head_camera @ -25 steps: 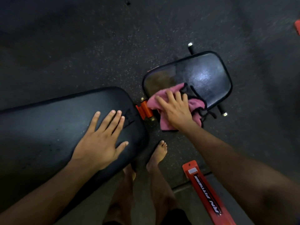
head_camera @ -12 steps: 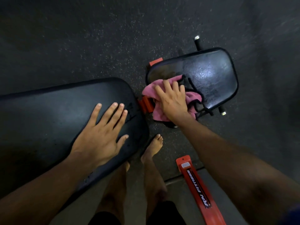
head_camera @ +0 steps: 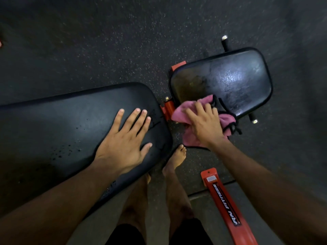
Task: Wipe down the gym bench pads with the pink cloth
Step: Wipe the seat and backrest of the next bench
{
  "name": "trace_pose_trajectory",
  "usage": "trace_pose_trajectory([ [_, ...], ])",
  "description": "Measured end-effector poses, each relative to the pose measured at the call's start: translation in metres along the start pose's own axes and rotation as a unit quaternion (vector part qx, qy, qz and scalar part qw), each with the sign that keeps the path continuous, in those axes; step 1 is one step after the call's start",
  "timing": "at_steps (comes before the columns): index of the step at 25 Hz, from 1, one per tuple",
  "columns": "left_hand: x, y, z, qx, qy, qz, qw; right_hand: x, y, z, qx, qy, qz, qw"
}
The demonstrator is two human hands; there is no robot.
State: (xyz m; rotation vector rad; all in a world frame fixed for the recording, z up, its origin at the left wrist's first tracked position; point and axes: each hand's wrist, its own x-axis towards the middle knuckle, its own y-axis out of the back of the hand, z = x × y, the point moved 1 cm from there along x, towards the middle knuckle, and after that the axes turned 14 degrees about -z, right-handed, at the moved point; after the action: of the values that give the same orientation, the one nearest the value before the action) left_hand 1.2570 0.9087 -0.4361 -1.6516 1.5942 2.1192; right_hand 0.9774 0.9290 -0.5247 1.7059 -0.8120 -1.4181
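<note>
Pink cloth (head_camera: 178, 114) lying at near edge of small seat pad (head_camera: 230, 80), pressed under right hand (head_camera: 205, 125) with fingers spread flat; beside that pad, left hand (head_camera: 123, 138) resting open-palmed on long back pad (head_camera: 62, 124).

Person seen from above: both forearms bare to the frame edge, no sleeves, watch or rings visible. Left hand (head_camera: 122, 144) and right hand (head_camera: 205, 123) ungloved. Black shorts (head_camera: 159, 234) at bottom edge. Legs bare below the shorts; both feet bare, one foot (head_camera: 176, 159) fully visible.
</note>
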Motion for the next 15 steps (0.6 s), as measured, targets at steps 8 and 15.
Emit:
trace_pose_trajectory([
  [8, 0.002, -0.003, 0.001, -0.002, -0.001, 0.004, 1.000, 0.129, 0.080, 0.071, 0.006, -0.098, 0.068, 0.993],
  [15, 0.001, -0.003, -0.001, -0.020, -0.003, -0.001, 1.000, 0.102, 0.031, -0.009, -0.130, 0.150, -0.014, 0.980],
])
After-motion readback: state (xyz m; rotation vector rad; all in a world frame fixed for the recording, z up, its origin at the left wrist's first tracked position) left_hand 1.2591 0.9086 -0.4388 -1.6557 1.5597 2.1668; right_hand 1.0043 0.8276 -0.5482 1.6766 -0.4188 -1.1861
